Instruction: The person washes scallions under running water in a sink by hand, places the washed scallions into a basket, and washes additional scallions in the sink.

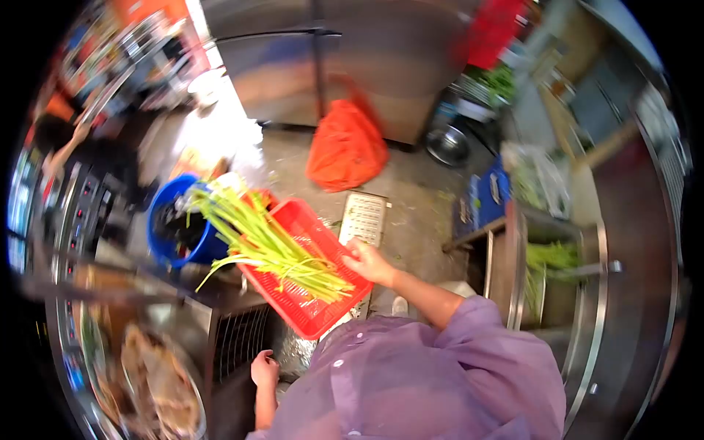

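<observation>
My right hand [369,262] grips the near right rim of a red plastic basket [302,220]. The basket is tilted in front of me, with a bunch of long green celery-like stalks [264,246] lying across it. Their far ends stick out past the rim, over a blue bucket [161,220]. Lower down and to the left, my left hand [265,369] hangs beside a metal counter, its fingers loosely curled with nothing visible in them. It is apart from the basket.
An orange-red bag [345,150] sits on the floor before a steel fridge [271,70]. On the right, a sink [583,293] holds more green stalks [550,260]. A metal bowl [447,145] stands beyond. At far left, another person's arm [66,150] shows near the cooking equipment.
</observation>
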Available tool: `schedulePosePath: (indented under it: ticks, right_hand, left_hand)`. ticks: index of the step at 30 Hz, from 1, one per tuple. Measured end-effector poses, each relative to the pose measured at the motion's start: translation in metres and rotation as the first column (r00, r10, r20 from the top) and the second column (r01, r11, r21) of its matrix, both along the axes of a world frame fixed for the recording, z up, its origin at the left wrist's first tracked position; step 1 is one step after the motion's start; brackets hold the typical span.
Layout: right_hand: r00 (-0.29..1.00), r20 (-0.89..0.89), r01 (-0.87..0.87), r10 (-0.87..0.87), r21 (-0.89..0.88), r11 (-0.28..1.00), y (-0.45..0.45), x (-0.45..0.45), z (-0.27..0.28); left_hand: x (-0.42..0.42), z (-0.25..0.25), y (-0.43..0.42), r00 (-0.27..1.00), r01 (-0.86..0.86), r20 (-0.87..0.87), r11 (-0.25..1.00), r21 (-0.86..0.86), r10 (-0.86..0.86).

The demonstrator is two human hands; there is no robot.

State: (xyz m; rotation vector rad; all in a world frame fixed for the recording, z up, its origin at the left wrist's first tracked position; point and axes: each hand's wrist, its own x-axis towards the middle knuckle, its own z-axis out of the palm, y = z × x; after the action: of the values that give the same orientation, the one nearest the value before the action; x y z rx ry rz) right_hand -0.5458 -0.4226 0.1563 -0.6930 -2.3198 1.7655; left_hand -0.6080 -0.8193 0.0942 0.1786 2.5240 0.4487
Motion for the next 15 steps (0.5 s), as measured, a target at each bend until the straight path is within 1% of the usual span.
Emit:
schedulePosePath:
  ticks: [1, 3, 4, 5, 6, 7, 8, 9, 11, 12, 13, 15]
  right_hand:
    - [0.997, -0.05, 0.054, -0.05, 0.095, 0.994, 0.003, 0.007, -0.007]
    - [0.99, -0.015, 0.143, -0.142, 0.124, 0.982, 0.011, 0.027, 0.001]
    - [0.975, -0.032, 0.222, -0.22, 0.117, 0.968, 0.019, 0.045, 0.019]
    - [0.962, -0.038, 0.273, -0.271, 0.118, 0.955, 0.028, 0.057, 0.014]
    - [0.939, -0.075, 0.341, -0.335, 0.099, 0.935, 0.037, 0.071, 0.004]
    - [0.914, -0.113, 0.4, -0.389, 0.093, 0.912, 0.038, 0.082, 0.005]
    - [0.897, -0.065, 0.443, -0.438, 0.099, 0.891, 0.051, 0.1, 0.005]
    - [0.88, -0.074, 0.474, -0.469, 0.102, 0.874, 0.059, 0.113, 0.011]
    - [0.796, -0.077, 0.605, -0.601, 0.064, 0.793, 0.075, 0.142, 0.018]
    - [0.751, -0.117, 0.657, -0.65, 0.038, 0.753, 0.085, 0.156, 0.009]
    - [0.72, -0.118, 0.691, -0.683, 0.036, 0.722, 0.094, 0.171, 0.01]
    - [0.655, -0.079, 0.755, -0.751, 0.104, 0.648, 0.111, 0.2, 0.028]
  left_hand:
    - [-0.009, 0.0, 0.013, 0.999, 0.034, 0.015, 0.999, 0.007, -0.034]
    - [-0.017, 0.045, 0.073, 0.982, 0.186, -0.024, 0.982, 0.043, -0.186]
    - [-0.018, 0.03, 0.094, 0.947, 0.304, -0.18, 0.924, 0.232, -0.266]
    - [-0.025, 0.019, 0.121, 0.899, 0.395, -0.37, 0.801, 0.45, -0.235]
    - [-0.036, 0.022, 0.148, 0.988, 0.156, -0.078, 0.793, 0.589, -0.137]
    - [-0.049, 0.029, 0.172, 0.969, -0.12, 0.241, 0.755, 0.644, -0.052]
    - [-0.051, 0.037, 0.206, 0.945, -0.19, 0.318, 0.67, 0.718, -0.073]
    - [-0.054, 0.053, 0.236, 0.935, -0.163, 0.325, 0.64, 0.751, -0.143]
    - [-0.049, 0.041, 0.29, 0.957, -0.099, 0.223, 0.518, 0.85, -0.184]
    - [-0.044, 0.049, 0.314, 0.921, -0.067, 0.251, 0.514, 0.855, -0.297]
    - [-0.022, 0.086, 0.339, 0.871, -0.099, 0.351, 0.577, 0.811, -0.343]
    - [0.011, 0.112, 0.381, 0.742, 0.078, 0.4, 0.662, 0.746, -0.538]
